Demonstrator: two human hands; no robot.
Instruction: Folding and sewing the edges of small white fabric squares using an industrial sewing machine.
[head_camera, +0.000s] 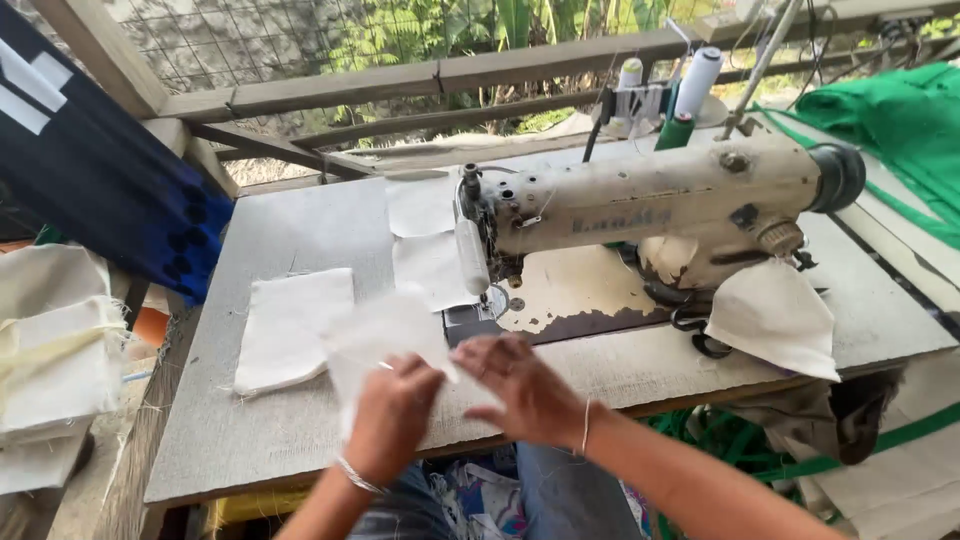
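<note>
Hands meet at the near edge of the grey table. I see my left hand closed on a thin white cloth piece. The fingers pinch its lower part, and the cloth looks blurry. My right hand lies flat with its fingers spread out. It rests on the table just beside the same cloth piece. I cannot tell if it grips the cloth or only touches it. The cloth piece sits at the front of the table, in front of the sewing machine and a bit to its left.

I see a small stack of white cloth lying flat on the table, touching the left side of the piece I hold. More white cloth pieces lie farther back, next to the needle end of the machine. Another white cloth hangs from the right part of the machine. Thread spools stand behind the machine. Green fabric is at the far right, well apart from my hands. A dark blue cloth hangs at the left, and a pile of cream cloth sits below it, off the table.
</note>
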